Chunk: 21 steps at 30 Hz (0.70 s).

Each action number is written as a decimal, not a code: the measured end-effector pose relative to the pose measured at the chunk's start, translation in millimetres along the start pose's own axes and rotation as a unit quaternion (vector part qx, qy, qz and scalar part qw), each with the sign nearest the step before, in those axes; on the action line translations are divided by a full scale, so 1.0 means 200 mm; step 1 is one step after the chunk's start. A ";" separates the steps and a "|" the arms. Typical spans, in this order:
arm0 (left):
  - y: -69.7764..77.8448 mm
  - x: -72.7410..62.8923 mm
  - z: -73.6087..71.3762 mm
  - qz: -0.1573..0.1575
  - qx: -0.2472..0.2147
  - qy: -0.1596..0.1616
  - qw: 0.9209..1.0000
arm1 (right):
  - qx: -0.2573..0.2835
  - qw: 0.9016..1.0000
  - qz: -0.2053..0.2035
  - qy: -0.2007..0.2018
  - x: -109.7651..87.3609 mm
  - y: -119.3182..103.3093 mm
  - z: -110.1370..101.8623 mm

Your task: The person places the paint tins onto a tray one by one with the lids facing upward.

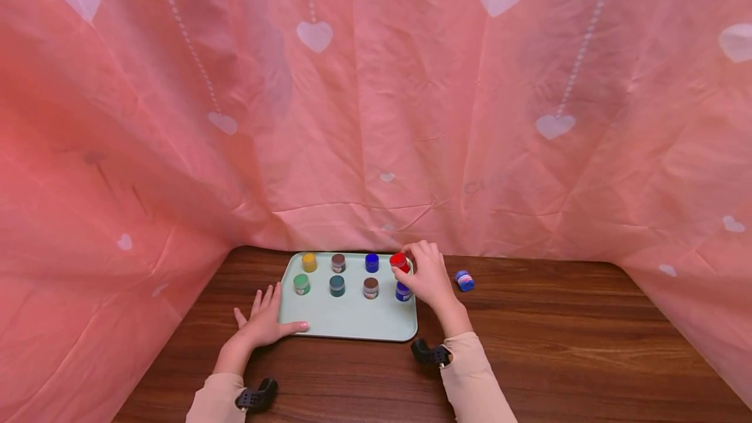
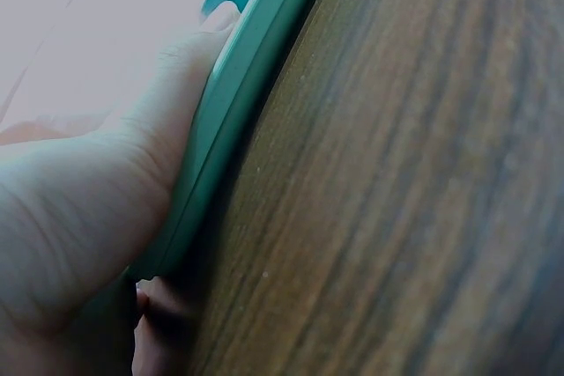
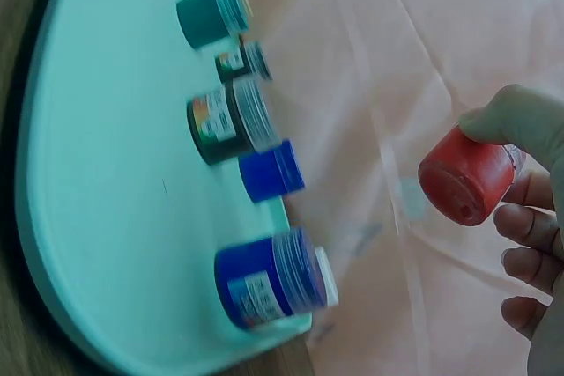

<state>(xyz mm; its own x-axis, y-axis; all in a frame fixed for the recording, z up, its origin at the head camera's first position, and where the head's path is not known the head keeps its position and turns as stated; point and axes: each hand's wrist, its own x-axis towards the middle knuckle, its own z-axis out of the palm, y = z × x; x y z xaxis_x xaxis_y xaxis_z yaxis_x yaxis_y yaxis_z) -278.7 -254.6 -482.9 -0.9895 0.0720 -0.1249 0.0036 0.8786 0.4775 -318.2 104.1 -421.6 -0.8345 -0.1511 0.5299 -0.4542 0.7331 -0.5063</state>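
Observation:
My right hand [image 1: 427, 277] pinches a red paint jar [image 1: 399, 261] between thumb and fingers over the back right corner of a pale green tray [image 1: 352, 322]. In the right wrist view the red jar is held raised, its bottom toward the camera. Just below it in the head view, a blue paint jar [image 1: 403, 292] stands on the tray's right side. My left hand [image 1: 262, 324] lies at the tray's left front corner, fingers spread straight and thumb along the rim. In the left wrist view that thumb rests over the tray's edge.
Other paint jars stand in two rows on the tray: yellow [image 1: 309, 262], brown [image 1: 338, 263] and blue [image 1: 372, 262] behind; green [image 1: 301, 284], teal [image 1: 337, 286] and brown [image 1: 371, 288] in front. Another blue jar [image 1: 464, 281] lies tilted on the wooden table right of the tray. A pink curtain [image 1: 376, 149] hangs behind.

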 end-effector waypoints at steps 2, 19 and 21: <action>0.00 0.00 0.00 0.001 -0.001 0.000 1.000 | -0.004 1.000 -0.010 -0.004 0.00 -0.02 0.01; 0.02 0.01 0.01 0.001 -0.001 0.002 1.000 | -0.009 0.996 -0.084 -0.024 -0.02 -0.14 0.12; 0.02 0.01 0.01 0.001 -0.001 0.003 1.000 | -0.009 0.996 -0.087 -0.032 -0.02 -0.15 0.13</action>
<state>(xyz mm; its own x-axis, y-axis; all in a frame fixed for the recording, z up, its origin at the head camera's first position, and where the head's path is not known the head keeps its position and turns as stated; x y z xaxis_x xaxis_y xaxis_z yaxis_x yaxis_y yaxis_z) -279.9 -251.0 -483.2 -0.9903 0.0720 -0.1191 0.0061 0.8775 0.4796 -308.4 64.4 -426.8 -0.7621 -0.3189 0.5634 -0.5889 0.7031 -0.3985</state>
